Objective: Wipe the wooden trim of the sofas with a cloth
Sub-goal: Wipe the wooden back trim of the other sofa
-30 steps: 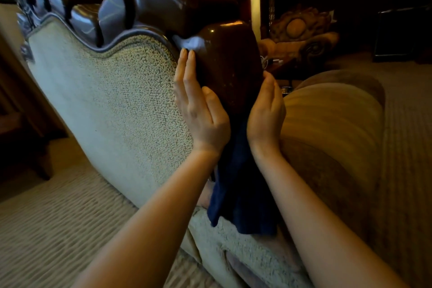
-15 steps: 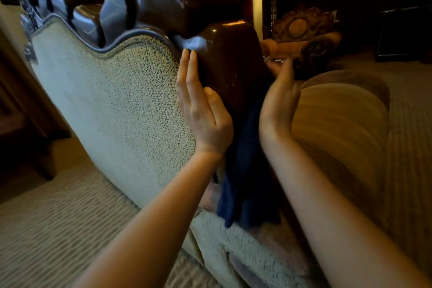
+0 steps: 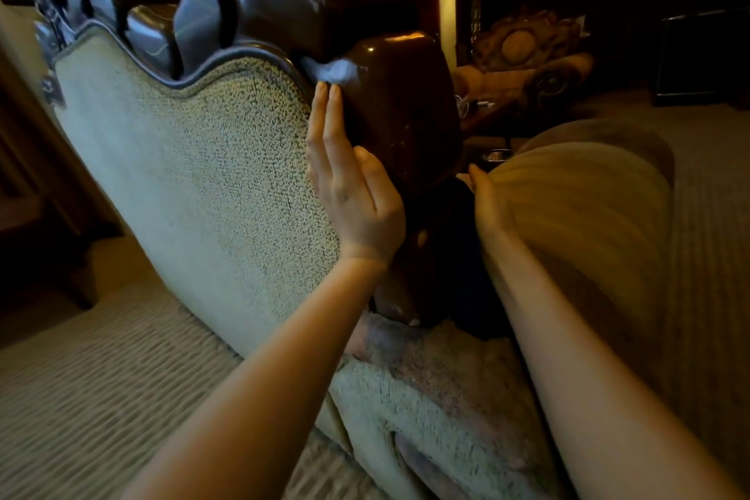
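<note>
1. My dark navy, soft cloth [image 3: 454, 256] hangs limp between the glossy dark brown carved wooden trim [image 3: 401, 110] and the tan rounded upholstered sofa arm [image 3: 584, 191]. I judge it light and floppy, so it will bunch up unless backed by a flat palm. It is best taken near its upper edge, with the loose tail left to drape.
2. The cloth sits low against the lower right side of the trim post, mostly in shadow. Its folds and edges are too dark to make out.
3. My right hand [image 3: 487, 207] is at the cloth's upper right edge, against the sofa arm. Its fingers are hidden behind the cloth and post, so I cannot tell whether it pinches the fabric or only presses it.
4. My left hand [image 3: 357, 191] lies flat with fingers straight and together. The palm rests on the left face of the trim post, and the fingertips reach up near a pale reflection on the wood. It holds nothing.
5. The trim is hard, polished and likely slippery, with rounded lobes running along the top of the sofa back. Small pale specks show on the post face, so I judge this section not yet finished.
6. The cream speckled fabric sofa back [image 3: 195, 183] runs left of the post and appears worn near its base.
7. Ribbed beige carpet [image 3: 105, 390] lies below. A second ornate carved sofa [image 3: 527, 57] stands well apart in the dim background.
</note>
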